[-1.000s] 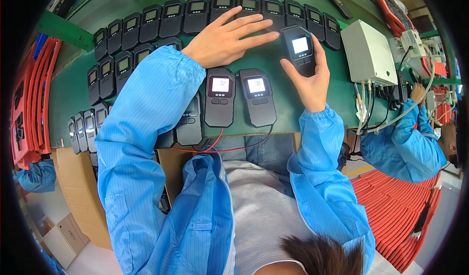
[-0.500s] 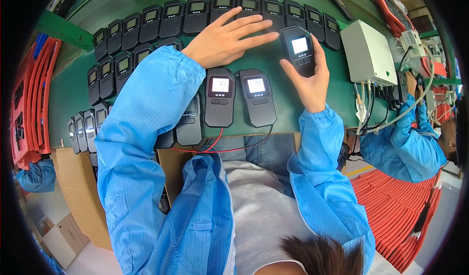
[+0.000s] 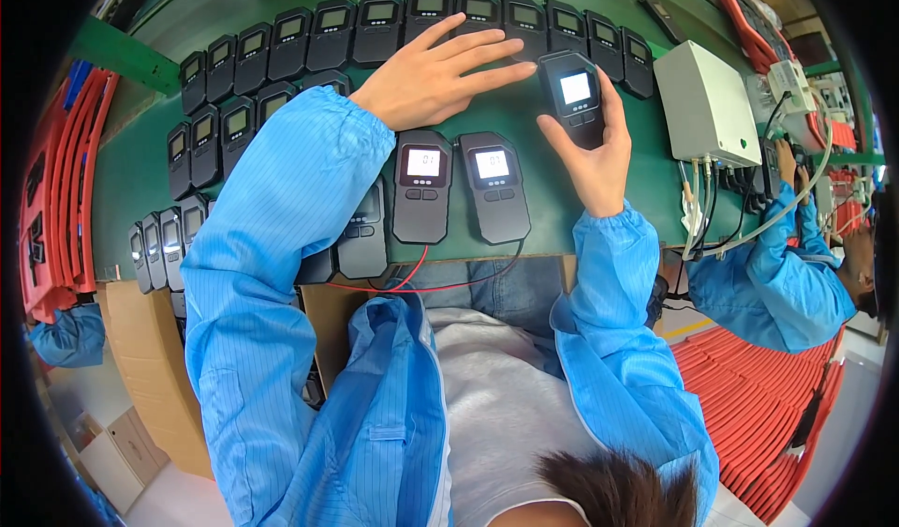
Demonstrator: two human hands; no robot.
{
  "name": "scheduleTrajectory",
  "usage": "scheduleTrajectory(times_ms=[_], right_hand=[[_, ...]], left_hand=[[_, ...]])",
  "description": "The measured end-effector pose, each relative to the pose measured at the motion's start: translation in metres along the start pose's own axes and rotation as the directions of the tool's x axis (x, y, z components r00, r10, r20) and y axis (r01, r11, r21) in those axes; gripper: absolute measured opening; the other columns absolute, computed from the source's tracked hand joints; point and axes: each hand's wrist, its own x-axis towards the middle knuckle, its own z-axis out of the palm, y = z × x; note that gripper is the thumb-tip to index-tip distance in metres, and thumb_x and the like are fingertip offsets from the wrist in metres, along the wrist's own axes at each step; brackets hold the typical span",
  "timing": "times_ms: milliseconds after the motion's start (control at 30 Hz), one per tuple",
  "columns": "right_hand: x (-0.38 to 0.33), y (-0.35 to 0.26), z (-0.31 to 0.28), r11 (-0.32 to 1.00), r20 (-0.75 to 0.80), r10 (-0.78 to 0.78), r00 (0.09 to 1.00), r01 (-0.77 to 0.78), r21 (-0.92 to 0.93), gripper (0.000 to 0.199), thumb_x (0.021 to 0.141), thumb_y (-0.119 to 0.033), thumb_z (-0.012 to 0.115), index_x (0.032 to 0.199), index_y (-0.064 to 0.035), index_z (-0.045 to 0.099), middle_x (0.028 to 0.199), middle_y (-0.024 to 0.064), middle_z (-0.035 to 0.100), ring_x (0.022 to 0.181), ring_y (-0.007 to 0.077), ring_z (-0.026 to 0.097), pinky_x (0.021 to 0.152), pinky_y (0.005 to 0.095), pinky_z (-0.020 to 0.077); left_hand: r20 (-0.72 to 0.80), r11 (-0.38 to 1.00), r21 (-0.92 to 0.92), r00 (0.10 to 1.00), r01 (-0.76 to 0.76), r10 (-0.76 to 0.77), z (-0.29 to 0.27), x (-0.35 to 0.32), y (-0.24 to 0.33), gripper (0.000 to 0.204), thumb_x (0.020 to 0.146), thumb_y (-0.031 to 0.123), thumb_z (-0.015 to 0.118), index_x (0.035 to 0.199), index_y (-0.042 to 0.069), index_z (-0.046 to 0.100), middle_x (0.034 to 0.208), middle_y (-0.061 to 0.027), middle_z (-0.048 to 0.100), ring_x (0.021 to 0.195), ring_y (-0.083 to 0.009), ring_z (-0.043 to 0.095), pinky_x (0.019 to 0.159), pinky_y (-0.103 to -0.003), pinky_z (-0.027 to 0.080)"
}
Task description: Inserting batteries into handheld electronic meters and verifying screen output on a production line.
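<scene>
Red cables (image 3: 56, 199) lie bundled at the far left of the frame, beside a green surface (image 3: 552, 218) that fills the upper middle. Rows of dark handheld meters (image 3: 234, 87) curve from the left edge along the top of the surface, their small screens unlit. The left hand (image 3: 426, 82), in a blue sleeve (image 3: 272, 246), lies flat and released just above centre, palm down and fingers spread, the fingertips (image 3: 510, 49) touching the surface close under the top row of meters. Below it, at centre, two lit meters (image 3: 459, 190) rest side by side on the surface, screens glowing white, with red and black wires (image 3: 421, 283) trailing off the near edge. Right of centre, the right hand (image 3: 595, 148) is grasping a single meter (image 3: 573, 96), thumb on its left edge and fingers wrapped behind; the meter is held tilted just above the surface, its screen lit, near the left fingertips. Farther right stands a white box (image 3: 707, 105) with cables (image 3: 698, 218) hanging from its lower end. At the right edge, a co-worker's sleeve (image 3: 768, 293) shows above more red cables.
</scene>
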Motion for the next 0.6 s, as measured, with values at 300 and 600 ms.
scheduleTrajectory(times_ms=[300, 600], right_hand=[[0.000, 0.002, 0.000, 1.000, 0.005, 0.015, 1.000, -0.015, 0.015, 0.079, 0.072, -0.010, 0.082, 0.137, 0.0023, 0.040, 0.114, 0.0127, 0.061, 0.100, 0.0162, 0.060, 0.085, 0.0282, 0.0505], [-0.002, -0.007, 0.001, 0.997, -0.037, 0.074, 0.997, -0.072, 0.029, 0.077, 0.072, -0.009, 0.082, 0.135, 0.0028, 0.041, 0.122, 0.0119, 0.056, 0.106, 0.0162, 0.058, 0.089, 0.0278, 0.0484]], left_hand=[[0.001, 1.000, -0.006, 1.000, -0.001, 0.001, 0.001, -0.001, -0.001, 0.075, 0.077, 0.013, 0.072, 0.143, 0.026, 0.040, 0.148, 0.0009, 0.039, 0.135, -0.0190, 0.039, 0.115, -0.045, 0.029], [0.047, 1.000, -0.004, 0.999, -0.003, 0.003, 0.000, -0.001, 0.000, 0.073, 0.081, 0.019, 0.071, 0.145, 0.026, 0.038, 0.149, 0.0009, 0.038, 0.136, -0.0182, 0.038, 0.116, -0.044, 0.027]])
